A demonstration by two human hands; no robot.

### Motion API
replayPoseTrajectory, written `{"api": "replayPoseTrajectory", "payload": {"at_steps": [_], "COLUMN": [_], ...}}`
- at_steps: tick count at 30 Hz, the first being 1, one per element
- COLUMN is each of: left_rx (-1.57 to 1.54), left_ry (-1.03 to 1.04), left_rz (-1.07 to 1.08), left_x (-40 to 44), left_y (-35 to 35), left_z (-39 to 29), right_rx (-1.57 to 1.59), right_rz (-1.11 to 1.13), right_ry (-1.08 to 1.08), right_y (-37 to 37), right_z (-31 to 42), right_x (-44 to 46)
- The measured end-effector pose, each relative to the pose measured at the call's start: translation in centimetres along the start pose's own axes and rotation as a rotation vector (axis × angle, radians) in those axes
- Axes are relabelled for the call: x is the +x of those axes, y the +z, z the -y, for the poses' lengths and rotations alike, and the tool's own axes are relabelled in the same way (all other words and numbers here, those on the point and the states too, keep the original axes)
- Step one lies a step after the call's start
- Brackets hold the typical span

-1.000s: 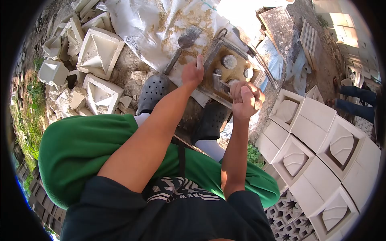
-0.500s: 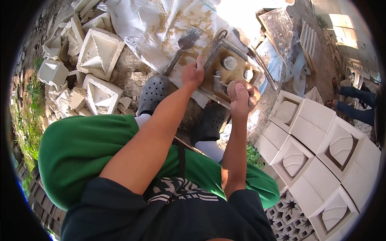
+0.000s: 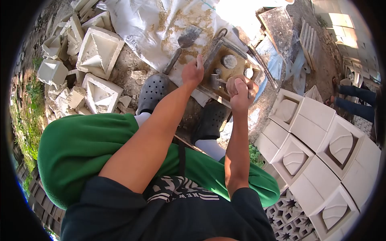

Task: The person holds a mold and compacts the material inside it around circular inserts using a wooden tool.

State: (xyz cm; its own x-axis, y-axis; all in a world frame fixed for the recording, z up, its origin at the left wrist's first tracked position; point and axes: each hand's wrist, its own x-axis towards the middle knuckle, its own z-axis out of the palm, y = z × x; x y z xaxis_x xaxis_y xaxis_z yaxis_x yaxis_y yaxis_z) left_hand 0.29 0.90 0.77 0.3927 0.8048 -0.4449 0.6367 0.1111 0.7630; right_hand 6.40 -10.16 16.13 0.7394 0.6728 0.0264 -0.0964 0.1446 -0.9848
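Observation:
My right hand (image 3: 241,90) is wrapped around the handle of a hammer. The metal hammer head (image 3: 215,81) sticks out on its left, over a square mould (image 3: 209,59) with a dark frame. Inside the mould are a brownish surface and round pale knobs, one of them a larger knob (image 3: 229,61). My left hand (image 3: 193,73) is closed at the mould's left side, thumb pointing away from me along the frame; its fingertips are hidden. A trowel (image 3: 188,38) with a dusty blade lies just beyond my left hand on a white sheet (image 3: 136,24).
Broken pale cast blocks (image 3: 100,52) are heaped at the left. Finished pale blocks (image 3: 313,116) stand stacked at the right, above patterned vent blocks (image 3: 287,217). A stained board (image 3: 277,30) leans beyond the mould. Another person's legs (image 3: 356,102) show at far right.
The hammer head has shifted slightly left and towards me over the mould, and my right hand has moved a little with it. My left hand stays at the mould's side.

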Motion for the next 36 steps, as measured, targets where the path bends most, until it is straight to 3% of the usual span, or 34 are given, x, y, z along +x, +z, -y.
{"api": "replayPoseTrajectory", "payload": {"at_steps": [3, 5, 6, 11, 13, 17, 19, 21, 23, 27, 29, 31, 33, 36], "left_rx": [0.022, 0.043, 0.032, 0.056, 0.031, 0.013, 0.05, 0.043, 0.032, 0.034, 0.053, 0.051, 0.048, 0.043], "left_ry": [-0.022, -0.029, -0.029, -0.037, -0.008, -0.009, 0.002, 0.011, 0.024, 0.036, 0.042, 0.022, 0.028, 0.029], "left_rz": [-0.013, 0.011, 0.018, 0.003, -0.006, -0.016, 0.006, 0.01, -0.004, -0.039, -0.026, 0.002, -0.001, 0.005], "left_x": [0.3, 0.0, 0.3, 0.5, 0.5, 0.7, 0.3, 0.2, 0.4, 0.5, 0.1, 0.5, 0.5, 0.6], "left_y": [-0.3, 0.1, 0.4, 0.2, 0.5, 0.3, 0.1, 0.1, 0.4, 0.3, 0.5, 0.4, 0.6, 0.7], "left_z": [-0.4, -0.1, 0.2, 0.2, 0.3, 0.2, 0.0, 0.0, 0.0, 0.2, 0.4, 0.3, 0.6, 0.6], "right_rx": [0.038, 0.04, -0.124, -0.002, 0.026, -0.026, 0.124, -0.118, -0.025, 0.213, -0.06, -0.066, 0.051, 0.154], "right_rz": [0.019, -0.059, -0.004, 0.034, 0.005, 0.034, 0.055, 0.05, 0.011, 0.134, 0.086, 0.032, -0.526, -0.513], "right_ry": [-0.111, 0.095, 0.032, -0.141, 0.067, 0.001, -0.102, 0.028, 0.045, -0.049, 0.1, 0.057, -0.155, -0.126], "right_y": [-0.2, 0.3, -0.1, -0.6, -0.4, -0.2, -0.6, 0.0, 0.0, -0.6, -0.2, 1.6, 3.7, 2.5], "right_z": [-0.5, -1.5, -0.9, -0.9, -2.4, 1.3, -0.2, -1.7, -0.9, -0.3, -2.4, -2.1, -1.6, -1.3], "right_x": [-0.3, 0.0, 0.3, -0.5, 0.2, 0.7, 0.2, 0.6, 1.1, 0.7, 0.1, 0.4, 0.5, 0.2]}}
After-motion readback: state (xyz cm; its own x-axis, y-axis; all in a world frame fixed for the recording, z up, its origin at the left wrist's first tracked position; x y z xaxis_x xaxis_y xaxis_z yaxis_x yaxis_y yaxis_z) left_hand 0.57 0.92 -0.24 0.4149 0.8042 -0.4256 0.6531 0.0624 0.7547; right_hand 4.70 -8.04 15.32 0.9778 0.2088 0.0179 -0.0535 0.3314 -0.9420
